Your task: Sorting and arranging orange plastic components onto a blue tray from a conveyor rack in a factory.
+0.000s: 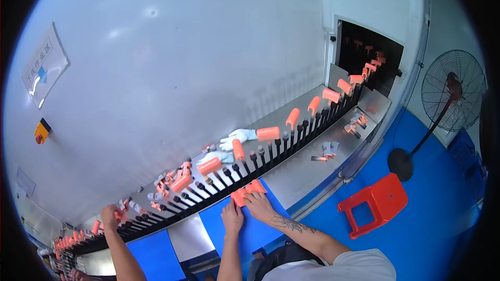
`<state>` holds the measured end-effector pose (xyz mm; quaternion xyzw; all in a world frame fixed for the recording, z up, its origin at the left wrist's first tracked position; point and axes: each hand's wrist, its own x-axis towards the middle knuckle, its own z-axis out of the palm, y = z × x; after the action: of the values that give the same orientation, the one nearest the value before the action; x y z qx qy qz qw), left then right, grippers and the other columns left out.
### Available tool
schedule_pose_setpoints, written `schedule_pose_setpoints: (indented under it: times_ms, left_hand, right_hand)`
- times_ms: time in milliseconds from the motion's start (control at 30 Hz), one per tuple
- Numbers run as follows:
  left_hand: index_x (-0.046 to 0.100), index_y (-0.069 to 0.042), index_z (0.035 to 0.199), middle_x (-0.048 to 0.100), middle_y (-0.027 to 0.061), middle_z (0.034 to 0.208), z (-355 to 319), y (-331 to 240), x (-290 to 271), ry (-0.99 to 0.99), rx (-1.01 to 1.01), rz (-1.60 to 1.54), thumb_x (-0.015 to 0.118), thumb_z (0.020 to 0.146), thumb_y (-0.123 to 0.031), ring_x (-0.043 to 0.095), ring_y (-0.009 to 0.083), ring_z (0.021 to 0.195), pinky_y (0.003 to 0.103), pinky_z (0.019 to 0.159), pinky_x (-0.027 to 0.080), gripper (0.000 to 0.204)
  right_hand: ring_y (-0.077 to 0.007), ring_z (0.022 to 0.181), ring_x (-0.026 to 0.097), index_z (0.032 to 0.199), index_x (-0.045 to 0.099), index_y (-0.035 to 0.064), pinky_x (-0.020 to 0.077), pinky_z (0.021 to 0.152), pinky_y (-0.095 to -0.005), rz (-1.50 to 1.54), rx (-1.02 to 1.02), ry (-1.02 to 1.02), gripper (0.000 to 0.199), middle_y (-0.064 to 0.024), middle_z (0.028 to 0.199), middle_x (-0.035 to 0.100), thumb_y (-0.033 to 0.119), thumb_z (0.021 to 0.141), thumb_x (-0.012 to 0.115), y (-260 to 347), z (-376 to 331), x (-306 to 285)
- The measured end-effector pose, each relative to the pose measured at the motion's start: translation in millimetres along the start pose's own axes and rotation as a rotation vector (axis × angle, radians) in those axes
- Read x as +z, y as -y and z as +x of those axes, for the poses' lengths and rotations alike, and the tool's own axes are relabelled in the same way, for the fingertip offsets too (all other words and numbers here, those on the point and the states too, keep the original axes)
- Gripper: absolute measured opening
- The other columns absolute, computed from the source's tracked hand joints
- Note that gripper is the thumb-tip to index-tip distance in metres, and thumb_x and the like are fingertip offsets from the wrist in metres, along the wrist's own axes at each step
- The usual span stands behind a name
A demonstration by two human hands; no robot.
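Observation:
My left hand (233,217) and my right hand (259,204) rest side by side on a blue mat (260,234) at the near edge of a conveyor. Each grips an orange plastic part: the left one (239,196), the right one (257,187). Just beyond my fingers runs a row of black pegs (271,153), many carrying orange parts (268,133) that ride diagonally up to the right. Two white gloves (235,138) lie on the steel ledge behind the pegs.
The peg line enters a dark opening (370,62) at the upper right. Small grey pieces (325,151) lie on the steel shelf. A red stool (375,204) and a floor fan (452,93) stand on the blue floor. Another person's hand (109,214) reaches the pegs at left.

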<state>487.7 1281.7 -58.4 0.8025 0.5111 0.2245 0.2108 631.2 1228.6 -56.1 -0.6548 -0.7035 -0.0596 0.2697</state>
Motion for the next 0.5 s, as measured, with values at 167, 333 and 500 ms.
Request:
schedule_pose_setpoints:
  times_ms: [167,333,500]
  left_hand:
    - [0.052,0.002,0.134,0.06,0.024,0.126,-13.1,37.7,4.6,-0.198,0.055,-0.096,0.053,0.092,-0.011,0.058,0.0412,0.111,0.049,0.098,0.043,0.044]
    - [0.059,0.004,0.127,0.066,0.0229,0.114,-52.3,-1.3,-26.8,-0.203,-0.053,-0.335,0.056,0.093,-0.007,0.065,0.0349,0.102,0.04,0.088,0.052,0.035]
    - [0.065,0.004,0.112,0.07,0.018,0.085,37.3,-92.8,-87.4,-0.175,0.293,-0.293,0.055,0.098,-0.015,0.067,0.0226,0.071,0.032,0.066,0.051,0.026]
  right_hand:
    - [-0.0315,0.114,0.055,0.113,0.064,0.0014,0.043,0.097,-0.0424,0.049,-0.021,-0.113,0.036,-0.0154,0.12,0.06,0.007,0.078,0.062,13.2,1.2,-10.7]
    - [-0.0352,0.101,0.063,0.11,0.065,-0.0008,0.0521,0.089,-0.0385,0.566,0.327,-0.425,0.021,-0.018,0.113,0.064,0.008,0.092,0.06,-20.9,-4.3,-68.0]
    - [-0.0357,0.093,0.063,0.105,0.063,-0.0017,0.0516,0.082,-0.0449,0.504,0.475,-0.531,0.025,-0.0189,0.106,0.064,0.022,0.096,0.06,-55.1,98.7,-158.4]
